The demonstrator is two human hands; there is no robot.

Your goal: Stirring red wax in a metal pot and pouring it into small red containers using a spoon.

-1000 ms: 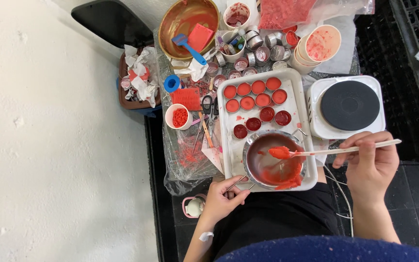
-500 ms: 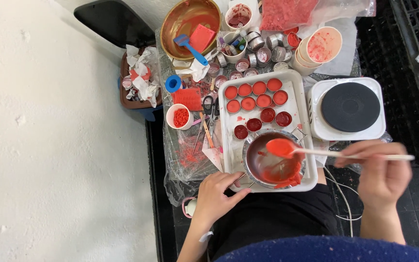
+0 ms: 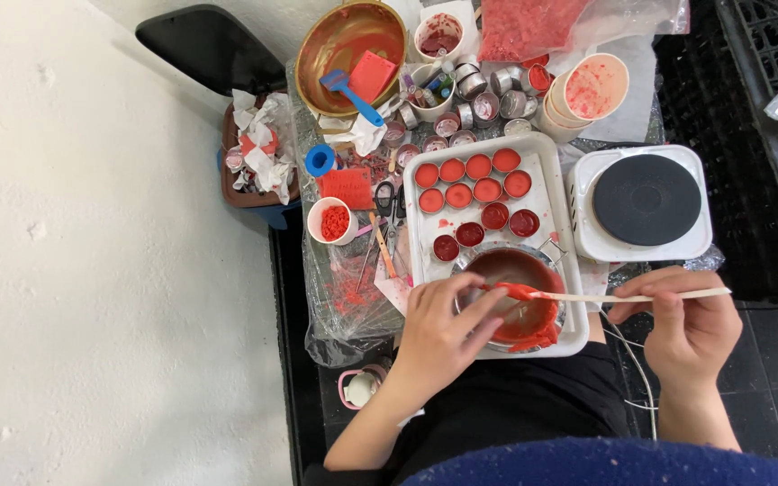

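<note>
Head view showed the right hand (image 3: pixel 691 328), at the lower right of the frame, with fingers pinched together on the pale handle of a spatula (image 3: pixel 587 295), whose red-coated blade lay over the rim of a small metal pot (image 3: pixel 520 301) holding dark red liquid. At lower centre the left hand (image 3: pixel 443 333) rested on the near left side of that pot, its fingers curled loosely and touching the spatula blade; whether it truly gripped the pot could not be told. The pot sat at the near end of a white tray (image 3: pixel 556 180), and beyond it, toward the upper middle of the frame, stood rows of small round tins (image 3: pixel 477 193) filled with red wax. Just right of the tray was a white hot plate (image 3: pixel 646 200) with a dark round top. Left of the tray stood a white cup of red flakes (image 3: pixel 333 220).
</note>
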